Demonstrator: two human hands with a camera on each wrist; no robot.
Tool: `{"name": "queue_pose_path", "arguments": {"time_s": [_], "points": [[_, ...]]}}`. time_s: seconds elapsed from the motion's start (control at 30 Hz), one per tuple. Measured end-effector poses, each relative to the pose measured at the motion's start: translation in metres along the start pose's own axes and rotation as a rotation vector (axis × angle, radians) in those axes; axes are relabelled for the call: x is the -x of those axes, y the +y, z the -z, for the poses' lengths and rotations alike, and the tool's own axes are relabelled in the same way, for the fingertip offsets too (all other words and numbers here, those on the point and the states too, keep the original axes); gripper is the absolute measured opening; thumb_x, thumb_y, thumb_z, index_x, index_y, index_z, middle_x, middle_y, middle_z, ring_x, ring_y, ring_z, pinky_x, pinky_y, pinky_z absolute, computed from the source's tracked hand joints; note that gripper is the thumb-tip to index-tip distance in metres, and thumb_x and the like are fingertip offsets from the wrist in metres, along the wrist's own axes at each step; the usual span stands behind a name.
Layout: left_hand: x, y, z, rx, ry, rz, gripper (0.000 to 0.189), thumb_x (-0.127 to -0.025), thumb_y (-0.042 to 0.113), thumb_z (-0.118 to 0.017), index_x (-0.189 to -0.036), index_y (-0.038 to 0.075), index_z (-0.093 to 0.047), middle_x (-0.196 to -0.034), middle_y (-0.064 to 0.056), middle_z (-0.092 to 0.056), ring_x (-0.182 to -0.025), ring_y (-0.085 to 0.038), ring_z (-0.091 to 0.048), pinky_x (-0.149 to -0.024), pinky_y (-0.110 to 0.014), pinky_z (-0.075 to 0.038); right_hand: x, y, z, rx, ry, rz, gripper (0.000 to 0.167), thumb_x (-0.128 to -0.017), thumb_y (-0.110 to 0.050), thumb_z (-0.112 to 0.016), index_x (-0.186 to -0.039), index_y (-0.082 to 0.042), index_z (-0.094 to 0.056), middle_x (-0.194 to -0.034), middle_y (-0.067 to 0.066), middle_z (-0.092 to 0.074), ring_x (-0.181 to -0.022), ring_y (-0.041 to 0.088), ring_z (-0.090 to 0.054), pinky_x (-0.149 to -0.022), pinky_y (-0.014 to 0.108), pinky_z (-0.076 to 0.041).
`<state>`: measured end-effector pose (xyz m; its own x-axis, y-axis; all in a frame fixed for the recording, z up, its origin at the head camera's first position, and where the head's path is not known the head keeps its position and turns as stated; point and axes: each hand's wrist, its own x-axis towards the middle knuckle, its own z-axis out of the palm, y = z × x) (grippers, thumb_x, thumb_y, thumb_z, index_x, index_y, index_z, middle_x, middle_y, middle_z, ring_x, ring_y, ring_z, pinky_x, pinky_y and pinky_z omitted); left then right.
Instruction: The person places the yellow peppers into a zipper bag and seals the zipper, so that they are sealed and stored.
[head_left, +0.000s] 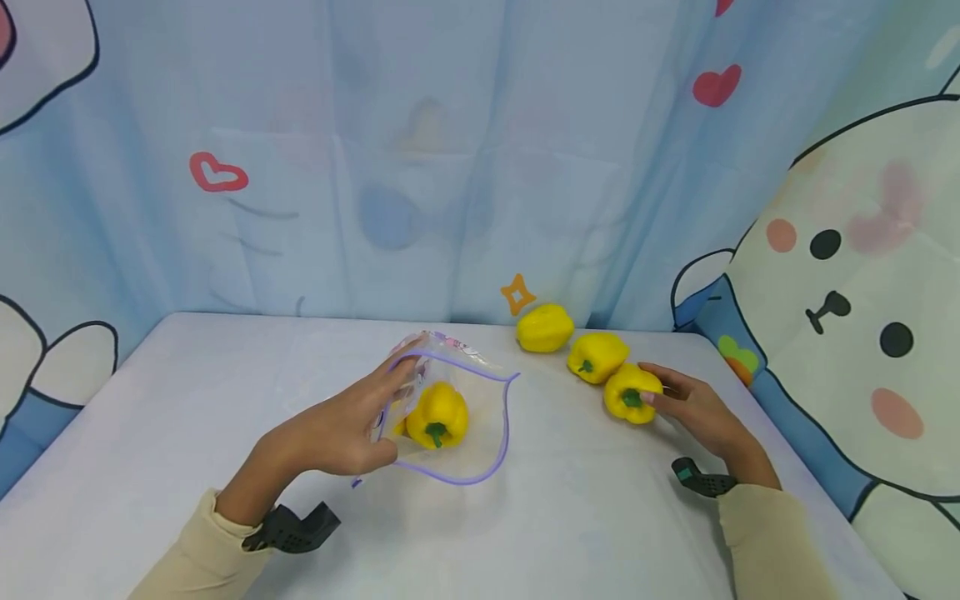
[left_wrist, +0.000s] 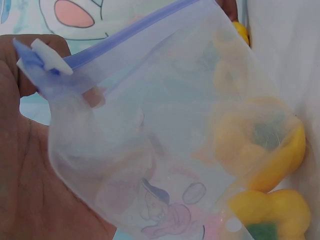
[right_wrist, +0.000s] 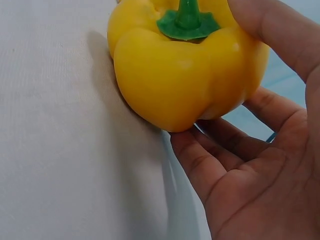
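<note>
Wrist devices: black, one below the left hand [head_left: 337, 429] at its wrist, one below the right hand [head_left: 697, 412].
Left hand: thumb and fingers on the rim of a clear bag [head_left: 487, 425], mouth spread wide.
Bag contents: one bagged pepper [head_left: 438, 412], yellow, right of the left thumb; a second yellow shape behind it, mostly hidden.
Right hand: pinches the near pepper [head_left: 628, 385] between thumb and fingers, thumb beside the stem.
Middle pepper [head_left: 598, 358]: just beyond and left of the right hand's pepper, touching or nearly so.
Far pepper [head_left: 545, 327]: farthest of the loose three from the right hand, beside the middle one.
Risk, bag: a slack left grip could let the soft mouth fold inward, judged from its thin film.
Risk, pepper: smooth skin under a fingertip hold might slip; a nudge could roll its neighbour.
Markings: cartoon print [left_wrist: 167, 205] on the bag; no brand or lettering readable.
Backdrop: cartoon curtain [head_left: 465, 208], beyond both hands.
</note>
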<state>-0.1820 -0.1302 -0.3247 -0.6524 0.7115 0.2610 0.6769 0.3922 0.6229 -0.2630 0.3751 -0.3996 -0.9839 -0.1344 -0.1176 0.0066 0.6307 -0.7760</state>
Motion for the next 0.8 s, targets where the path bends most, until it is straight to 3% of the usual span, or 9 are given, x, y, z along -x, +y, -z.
{"name": "queue_pose_path", "arguments": {"time_s": [0.43,0.6,0.8], "points": [[0.002,0.001,0.001,0.008,-0.001,0.015,0.094,-0.071,0.006,-0.053,-0.154,0.000,-0.010,-0.162,0.002,0.008,-0.143,-0.020,-0.020,-0.112,-0.046,-0.025,-0.002,-0.010,-0.004,0.030,-0.029,0.048,0.078,-0.091,-0.045,-0.063,-0.151,-0.006,-0.033,-0.152,0.024,-0.032,-0.129,0.044,-0.037,-0.100,0.063,-0.034],[0.002,0.002,0.001,-0.005,-0.012,0.027,0.093,-0.071,0.008,-0.053,-0.154,-0.001,-0.011,-0.162,0.001,0.008,-0.145,-0.020,-0.016,-0.112,-0.047,-0.023,0.003,-0.015,-0.004,0.052,-0.043,0.046,0.075,-0.091,-0.044,-0.063,-0.150,-0.006,-0.036,-0.151,0.023,-0.034,-0.130,0.045,-0.036,-0.100,0.065,-0.033],[0.001,0.002,0.002,0.001,-0.014,0.028,0.094,-0.071,0.008,-0.053,-0.154,0.000,-0.009,-0.162,-0.001,0.008,-0.143,-0.021,-0.020,-0.112,-0.046,-0.024,0.011,-0.025,-0.013,0.037,-0.065,0.098,0.068,-0.093,-0.038,-0.062,-0.148,-0.005,-0.039,-0.150,0.023,-0.036,-0.127,0.042,-0.041,-0.099,0.060,-0.037]]}}
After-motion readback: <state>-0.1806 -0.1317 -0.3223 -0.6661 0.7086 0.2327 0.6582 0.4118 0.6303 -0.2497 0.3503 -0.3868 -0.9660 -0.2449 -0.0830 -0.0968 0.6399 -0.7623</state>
